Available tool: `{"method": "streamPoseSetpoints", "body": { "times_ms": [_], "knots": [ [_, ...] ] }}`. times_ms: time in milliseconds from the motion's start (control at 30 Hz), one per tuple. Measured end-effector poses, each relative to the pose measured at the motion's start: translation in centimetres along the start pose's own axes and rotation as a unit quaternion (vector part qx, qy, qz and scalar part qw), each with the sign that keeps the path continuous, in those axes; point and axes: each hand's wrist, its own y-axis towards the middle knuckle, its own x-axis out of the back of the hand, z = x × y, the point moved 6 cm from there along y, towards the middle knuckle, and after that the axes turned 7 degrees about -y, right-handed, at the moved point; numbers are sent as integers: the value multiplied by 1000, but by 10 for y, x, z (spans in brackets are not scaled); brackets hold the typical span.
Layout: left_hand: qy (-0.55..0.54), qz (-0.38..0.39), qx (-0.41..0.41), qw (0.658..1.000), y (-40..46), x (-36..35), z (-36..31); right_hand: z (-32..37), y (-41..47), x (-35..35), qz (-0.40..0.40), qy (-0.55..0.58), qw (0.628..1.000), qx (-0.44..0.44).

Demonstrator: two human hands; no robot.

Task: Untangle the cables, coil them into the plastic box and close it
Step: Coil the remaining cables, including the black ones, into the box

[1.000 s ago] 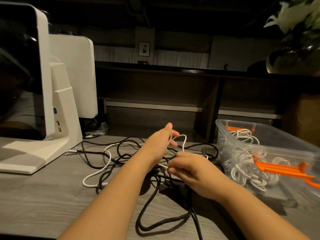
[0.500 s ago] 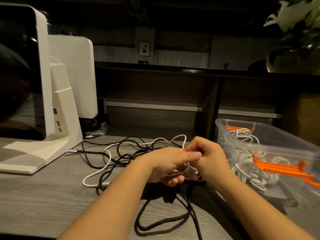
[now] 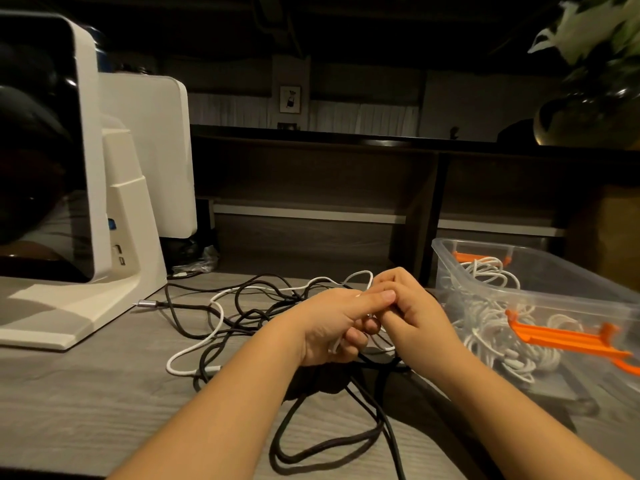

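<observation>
Untangling was the step in hand: you worked the white cable (image 3: 194, 355) free of the black cables (image 3: 311, 452) heaped on the grey table (image 3: 86, 403). Your left hand (image 3: 332, 327) had its fingers curled round a stretch of white cable, thumb laid along the top; your right hand (image 3: 412, 313) met it knuckle to knuckle, fingertips pinching the same strand just where the left hand's thumb ended. The tangle lay directly beneath and beyond both hands, one white loop rising behind the right hand, black loops trailing toward you. The plastic box (image 3: 540, 271) stood open just right of the right hand, with white cable (image 3: 491, 327) already coiled inside and orange clips (image 3: 568, 337) on its rim; no lid could be made out. Judged from this, the next move called for drawing the pinched strand out through the black loops without tightening them, then coiling it.
</observation>
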Motion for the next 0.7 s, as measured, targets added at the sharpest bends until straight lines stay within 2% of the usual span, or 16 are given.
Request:
{"method": "streamPoseSetpoints", "body": {
  "times_ms": [67, 167, 267, 433, 500, 567, 633, 700],
  "knots": [
    [5, -1, 12, 1000, -1, 0, 1, -1, 0, 0, -7, -1, 1000, 1],
    [35, 38, 38, 998, -5, -7, 5, -6, 2, 2, -37, 50, 997, -34],
    [59, 42, 25, 997, -5, -7, 2, -16, 3, 3, -39, 107, 990, -83],
    [30, 35, -9, 999, -1, -11, -3, -17, 3, 3, -39, 191, 973, -121],
    [-1, 2, -35, 999, 0, -7, -8, -18, 2, 2, -21, 182, 975, -125],
    [-16, -73, -80, 994, 1, 2, -14, -23, 2, -3, 17, 125, 983, -133],
    [16, -184, -144, 972, 2, 16, -21, -26, 3, -4, 19, 55, 989, -138],
    [50, -263, -213, 940, -1, 23, -27, -24, 5, 0, -24, 24, 990, -136]
  ]
}}
